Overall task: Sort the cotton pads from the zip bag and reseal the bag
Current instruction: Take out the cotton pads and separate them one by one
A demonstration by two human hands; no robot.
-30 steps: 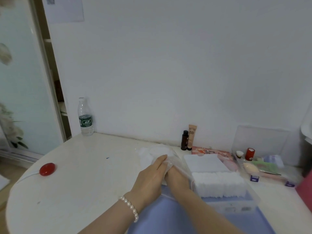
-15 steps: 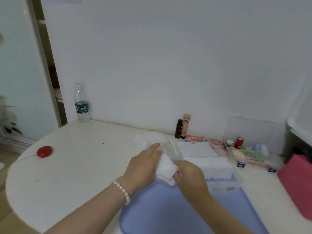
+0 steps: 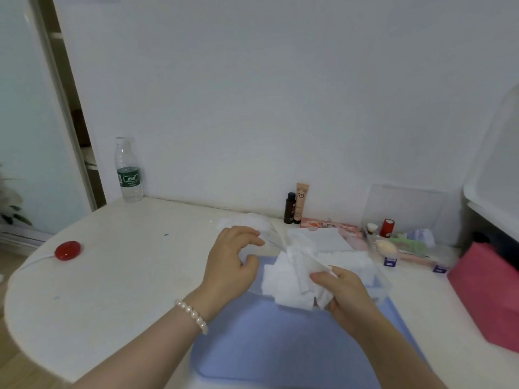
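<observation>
The right hand [image 3: 346, 294] grips a loose bunch of white cotton pads [image 3: 292, 279], its fingers [image 3: 323, 276] curled round the bunch's right edge with the thumb pressed on top; the pads fan out to the left of those fingers, over the near-left corner of a clear plastic box [image 3: 383, 284]. That box holds a neat row of more cotton pads [image 3: 345, 259], just behind the held bunch. The left hand [image 3: 231, 262] hovers just left of the box with its fingers [image 3: 250, 239] loosely curled and spread; whether they hold the film of the zip bag [image 3: 266, 228] cannot be told, since the clear plastic blurs there. The zip bag lies on the white worktop [image 3: 112, 276] behind and left of the box, with white pads showing inside it. A pearl bracelet [image 3: 192, 314] circles the left wrist. A blue tray [image 3: 280, 349] lies in front of the box, under both forearms. Behind the box, against the wall, stand a dark small bottle [image 3: 289, 207] and a beige BB cream tube [image 3: 301, 202]. Right of the box sits a clear organiser [image 3: 407, 245] of small cosmetics, and a pink box [image 3: 486, 290] lies further right. Far left of the box are a water bottle [image 3: 127, 171] and a red round button [image 3: 68, 250] on a white cord.
</observation>
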